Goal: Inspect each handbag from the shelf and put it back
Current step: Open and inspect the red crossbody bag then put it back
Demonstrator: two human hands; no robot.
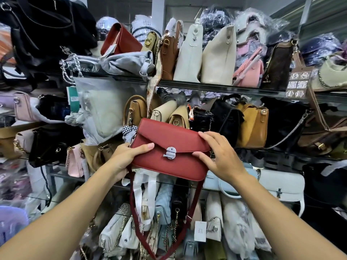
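Red bag (pixel 169 139) held before shelf (pixel 206 88)
Left hand (pixel 124 158) grips one end, fingers hidden; right hand (pixel 223 156) clasps the other; tag (pixel 200 231) print unreadable.

A red flap handbag (pixel 169 149) with a silver clasp (pixel 169 152) is held up between both hands, tilted down to the right. The left hand (pixel 125 156) grips its left end with the thumb across the front, while the right hand (pixel 219 154) holds its right end, fingers over the top edge. Its dark red strap (pixel 135 209) loops down below the hands, and behind them stand glass shelves (pixel 206 86) crowded with bags.
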